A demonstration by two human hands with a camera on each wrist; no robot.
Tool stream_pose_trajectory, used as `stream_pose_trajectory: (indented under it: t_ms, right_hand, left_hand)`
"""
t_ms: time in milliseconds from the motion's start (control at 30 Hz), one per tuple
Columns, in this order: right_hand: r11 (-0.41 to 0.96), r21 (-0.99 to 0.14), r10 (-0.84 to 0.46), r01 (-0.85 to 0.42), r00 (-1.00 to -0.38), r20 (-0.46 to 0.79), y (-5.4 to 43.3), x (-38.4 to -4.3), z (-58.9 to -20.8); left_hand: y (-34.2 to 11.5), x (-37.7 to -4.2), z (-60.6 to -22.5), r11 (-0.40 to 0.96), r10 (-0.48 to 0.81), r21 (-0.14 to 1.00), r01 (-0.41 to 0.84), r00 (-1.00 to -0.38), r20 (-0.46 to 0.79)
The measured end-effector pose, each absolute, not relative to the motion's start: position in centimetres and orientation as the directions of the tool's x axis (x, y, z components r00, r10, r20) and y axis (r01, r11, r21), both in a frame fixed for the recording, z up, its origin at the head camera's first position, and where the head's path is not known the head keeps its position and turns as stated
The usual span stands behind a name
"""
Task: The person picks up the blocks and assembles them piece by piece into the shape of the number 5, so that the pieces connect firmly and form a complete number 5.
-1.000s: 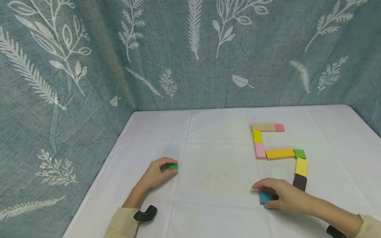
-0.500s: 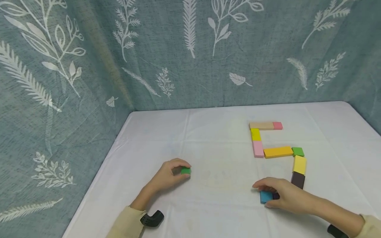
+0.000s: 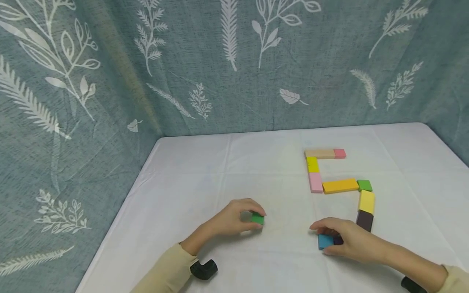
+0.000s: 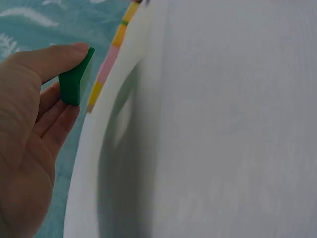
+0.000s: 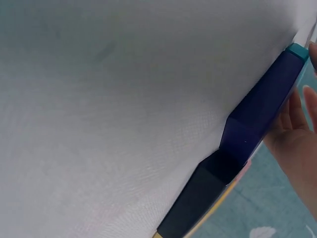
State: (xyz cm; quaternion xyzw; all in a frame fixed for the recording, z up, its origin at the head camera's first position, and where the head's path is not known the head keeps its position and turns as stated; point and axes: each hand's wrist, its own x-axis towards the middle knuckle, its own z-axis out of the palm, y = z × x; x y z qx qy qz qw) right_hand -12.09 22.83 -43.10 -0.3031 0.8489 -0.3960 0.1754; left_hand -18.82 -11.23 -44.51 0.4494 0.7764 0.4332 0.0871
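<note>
My left hand [image 3: 232,217] pinches a small green block [image 3: 257,218] between thumb and fingers. In the left wrist view the green block [image 4: 74,82] is held above the white cloth, its shadow below. My right hand [image 3: 351,242] is low at the table, thumb and fingers curled about a blue block [image 3: 325,241]. Against the blue block lies a long dark purple block [image 5: 265,101], mostly hidden under the hand in the head view. It meets a black-brown block [image 3: 364,220], which continues up to a yellow block [image 3: 367,201].
The line of blocks runs on through a green block [image 3: 364,185], an orange block [image 3: 340,186], a pink block [image 3: 315,182], a bright yellow block [image 3: 312,164], a tan block [image 3: 320,154] and a red-pink block [image 3: 340,153]. A leaf-patterned curtain [image 3: 201,49] stands behind the white-covered table [image 3: 190,162].
My left hand has carried the green block rightward and slightly nearer, toward the blue block. The right hand stays at the blue block; the head view has shifted slightly.
</note>
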Motion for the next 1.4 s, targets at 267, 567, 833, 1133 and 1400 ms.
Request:
stream_pose_trajectory:
  t_ms: [267, 567, 833, 1133, 1400]
  right_hand:
    - [0.497, -0.784, -0.649, -0.371, -0.759, -0.052, 23.0, -12.1, -43.2]
    - [0.501, -0.774, -0.628, -0.387, -0.778, -0.017, 23.5, -11.9, -43.4]
    - [0.524, -0.781, -0.569, -0.341, -0.822, -0.023, 24.4, -12.1, -42.7]
    - [0.615, -0.691, -0.448, -0.379, -0.889, 0.089, 25.7, -12.1, -41.9]
    - [0.693, -0.632, -0.366, -0.347, -0.924, 0.106, 26.8, -12.3, -41.9]
  left_hand:
    - [-6.7, -18.2, -45.4, 0.176, 0.859, 0.709, 0.683, -0.459, 0.229]
    - [-3.4, -18.0, -45.2, 0.161, 0.877, 0.664, 0.730, -0.414, 0.243]
    - [-1.5, -18.2, -45.5, 0.170, 0.887, 0.660, 0.732, -0.405, 0.221]
    - [0.0, -17.8, -45.1, 0.219, 0.899, 0.666, 0.713, -0.413, 0.147]
    - [0.7, -17.7, -45.0, 0.205, 0.905, 0.660, 0.722, -0.396, 0.152]
